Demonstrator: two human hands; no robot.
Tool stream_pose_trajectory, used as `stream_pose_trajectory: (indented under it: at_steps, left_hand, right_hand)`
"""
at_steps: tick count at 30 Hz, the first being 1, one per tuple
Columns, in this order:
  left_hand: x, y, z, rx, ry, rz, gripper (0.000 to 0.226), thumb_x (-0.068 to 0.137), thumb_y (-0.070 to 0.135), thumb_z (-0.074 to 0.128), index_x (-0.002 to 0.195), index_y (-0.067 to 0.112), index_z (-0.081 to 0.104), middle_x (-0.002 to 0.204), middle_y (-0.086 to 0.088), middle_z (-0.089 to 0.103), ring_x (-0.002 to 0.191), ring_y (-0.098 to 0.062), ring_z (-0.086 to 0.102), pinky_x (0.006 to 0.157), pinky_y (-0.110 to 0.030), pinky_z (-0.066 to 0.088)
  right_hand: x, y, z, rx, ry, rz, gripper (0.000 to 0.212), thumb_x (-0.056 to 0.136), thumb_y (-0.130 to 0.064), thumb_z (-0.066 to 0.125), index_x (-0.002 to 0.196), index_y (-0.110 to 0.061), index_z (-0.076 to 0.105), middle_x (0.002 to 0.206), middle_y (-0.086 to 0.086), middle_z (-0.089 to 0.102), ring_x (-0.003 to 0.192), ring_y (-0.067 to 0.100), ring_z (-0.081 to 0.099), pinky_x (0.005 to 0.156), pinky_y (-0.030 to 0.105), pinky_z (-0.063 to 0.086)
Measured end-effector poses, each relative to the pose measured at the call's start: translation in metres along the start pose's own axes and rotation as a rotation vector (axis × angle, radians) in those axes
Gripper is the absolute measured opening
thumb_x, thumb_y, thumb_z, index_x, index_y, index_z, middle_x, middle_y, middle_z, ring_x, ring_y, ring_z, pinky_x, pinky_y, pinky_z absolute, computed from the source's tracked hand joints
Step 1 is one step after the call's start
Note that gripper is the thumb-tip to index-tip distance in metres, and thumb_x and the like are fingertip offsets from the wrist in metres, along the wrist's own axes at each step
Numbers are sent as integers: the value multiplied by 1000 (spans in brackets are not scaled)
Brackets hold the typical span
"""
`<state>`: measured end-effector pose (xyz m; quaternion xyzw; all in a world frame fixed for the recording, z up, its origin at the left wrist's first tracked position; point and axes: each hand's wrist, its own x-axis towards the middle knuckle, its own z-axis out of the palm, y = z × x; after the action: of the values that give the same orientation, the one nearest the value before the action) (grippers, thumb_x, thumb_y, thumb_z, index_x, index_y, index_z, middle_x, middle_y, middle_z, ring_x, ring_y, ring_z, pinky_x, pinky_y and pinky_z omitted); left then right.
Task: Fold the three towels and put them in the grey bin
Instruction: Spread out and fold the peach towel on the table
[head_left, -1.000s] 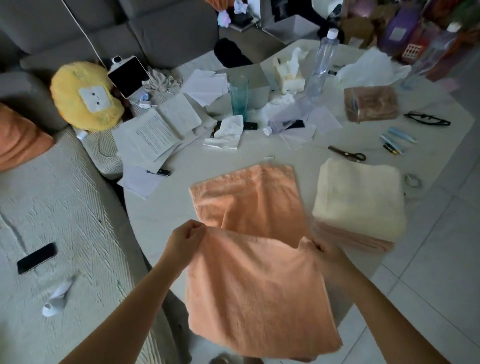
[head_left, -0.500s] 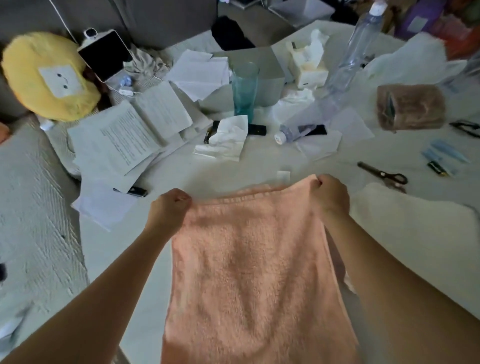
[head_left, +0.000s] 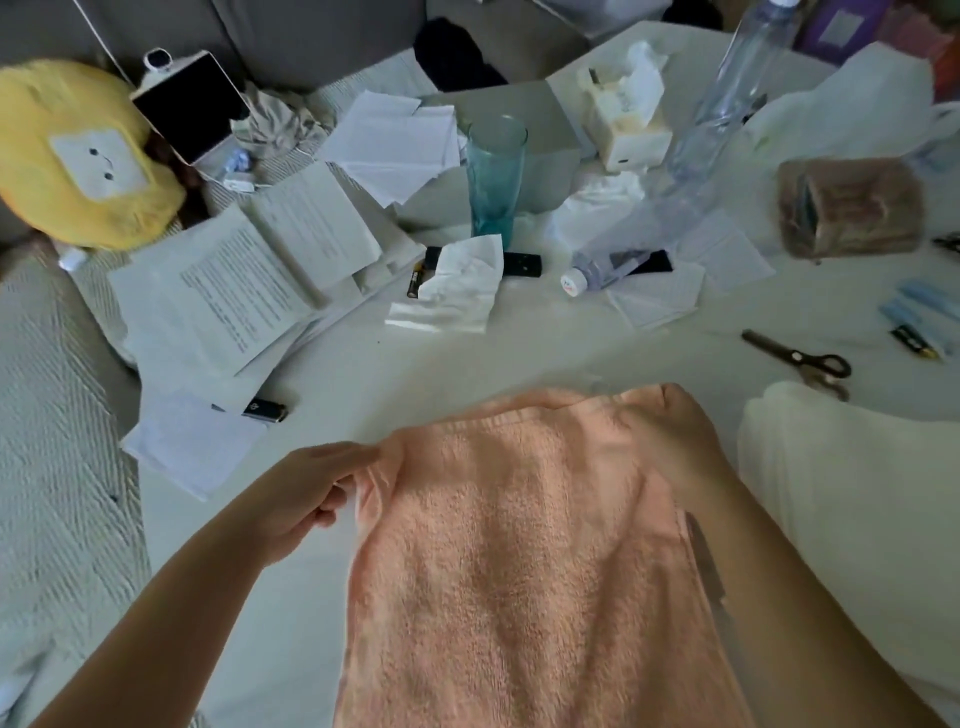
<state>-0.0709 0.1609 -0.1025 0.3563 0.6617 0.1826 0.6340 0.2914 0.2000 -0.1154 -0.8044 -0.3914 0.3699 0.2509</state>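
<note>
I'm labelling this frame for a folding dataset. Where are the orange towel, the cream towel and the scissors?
orange towel (head_left: 530, 545): head view, middle of its top layer.
cream towel (head_left: 841, 493): head view, upper face of the stack.
scissors (head_left: 815, 359): head view, on the black handle loops.

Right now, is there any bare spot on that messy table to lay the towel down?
Yes: a bare strip between the orange towel and the tissue, bordered by papers and scissors. Behind the glass it is crowded.
</note>
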Motion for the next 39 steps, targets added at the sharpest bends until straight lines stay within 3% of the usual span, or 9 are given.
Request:
stream_pose_trajectory:
  at_steps: [3,7,12,16,20,24,31,35,39]
  left_hand:
    - [-4,-6,6,84,101,91,30,92,36,67,64,28,75,53,14,51,51,-7,40,59,-30,28]
    - [-2,-8,15,54,350,211,19,97,25,62,89,25,79,81,10,78,73,-2,68,69,-27,46]
    - [6,-9,12,-85,732,239,33,96,23,52,66,19,63,56,16,59,54,-3,50,57,-30,41]
    - [9,-15,9,73,572,135,28,94,27,55,77,9,68,65,-1,59,63,-23,51,62,-35,41]
    - [7,-12,16,259,465,66,19,89,32,70,102,20,62,87,-3,70,76,-27,66,69,-39,53]
    - [5,-8,18,209,413,24,27,84,30,74,90,5,66,78,-6,63,71,-23,56,64,-36,43]
    - [-13,1,16,-56,357,185,14,87,23,67,95,14,61,88,-10,69,79,-24,64,71,-45,52]
    - [-7,8,-2,-98,543,245,24,75,42,64,92,25,62,85,1,69,74,-15,64,65,-33,50]
    - [42,23,-7,93,548,343,12,92,28,62,104,25,61,92,1,68,79,-18,64,61,-28,47]
  right_hand:
    - [-1,4,-8,159,-73,37,9,82,-21,59,75,-18,63,75,-2,67,73,21,62,62,29,44]
    - [-5,8,-8,316,-207,60,13,86,-15,58,83,-13,71,81,5,71,78,21,66,73,37,49]
    - [-4,7,-9,102,159,-202,18,81,-35,58,73,-19,61,53,-13,53,50,2,44,52,30,36]
    - [3,0,-3,42,201,-174,24,81,-30,54,60,-18,51,49,-8,46,45,5,42,42,27,32]
    - [13,4,8,-176,227,-202,18,88,-21,56,72,-14,57,73,7,58,67,26,54,54,31,32]
    - [11,4,6,-64,212,-152,15,89,-31,57,83,-18,62,76,-7,62,65,9,53,59,27,34]
    - [-12,-3,-12,202,-195,15,11,81,-16,59,86,-16,69,78,4,71,73,22,65,66,36,47]
    - [-34,5,-37,210,-432,8,14,83,-11,65,84,-22,75,81,7,75,70,17,69,58,33,51]
    - [-14,-6,-26,97,-118,-96,14,72,-23,62,82,-14,65,68,4,62,64,17,57,58,31,40]
